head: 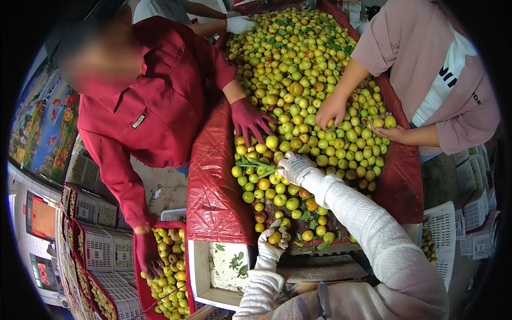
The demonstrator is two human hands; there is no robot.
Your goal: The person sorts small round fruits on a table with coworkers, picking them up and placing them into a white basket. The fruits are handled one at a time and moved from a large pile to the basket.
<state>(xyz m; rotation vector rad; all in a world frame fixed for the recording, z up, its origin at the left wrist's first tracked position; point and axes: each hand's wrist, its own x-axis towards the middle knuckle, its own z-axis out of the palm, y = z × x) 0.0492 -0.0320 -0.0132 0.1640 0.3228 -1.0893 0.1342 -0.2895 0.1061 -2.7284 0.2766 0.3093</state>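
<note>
My left hand, in a soiled pale glove, is at the near edge of the sorting table with its fingers curled around one yellow-brown jujube. Further forward, my gloved right hand reaches into the heap, its fingers closed on the stem end of a sprig of green leaves. Green and yellow jujubes, some with brown patches, cover the table in a broad heap. Near my left hand they lie more thinly, with loose leaves among them.
Red plastic sheeting covers the table's sides. A white tray holding leaves stands at front left, beside a red-lined crate of jujubes. Co-workers' hands work at the heap. White crates are stacked left.
</note>
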